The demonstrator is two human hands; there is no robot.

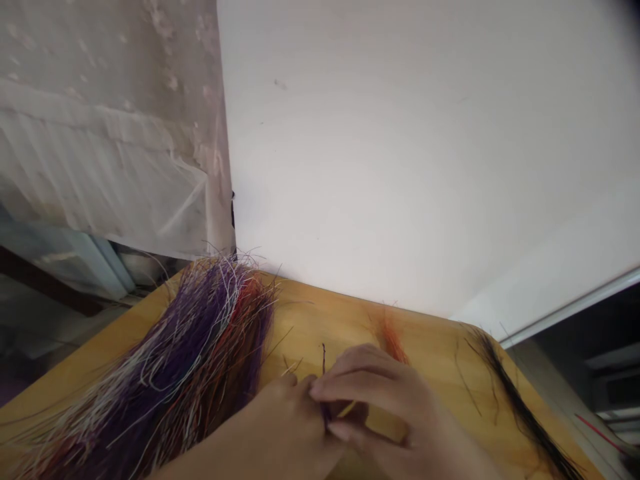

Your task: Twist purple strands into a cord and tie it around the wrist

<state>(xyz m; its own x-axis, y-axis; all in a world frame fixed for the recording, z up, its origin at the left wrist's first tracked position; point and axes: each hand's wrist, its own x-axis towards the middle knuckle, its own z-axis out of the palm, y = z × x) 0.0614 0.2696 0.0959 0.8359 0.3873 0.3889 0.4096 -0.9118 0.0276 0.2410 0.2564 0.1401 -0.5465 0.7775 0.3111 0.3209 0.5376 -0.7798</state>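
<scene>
Dark purple strand [323, 357] near centre, between both hands, over wooden table [440, 350]. Right hand [385, 393]: fingers curved, thumb apart, tips at strand. Left hand [295, 417]: fingers mostly hidden, can't tell grip. Multicoloured fibre bundle [200, 353] left, black fibre bundle [525, 415] right.

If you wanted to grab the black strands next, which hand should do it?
Probably the right hand. It's nearer the black strands; the left hand lies farther off, by the colourful bundle. The right fingers are at a thin dark strand, so they may need to leave it first.
</scene>
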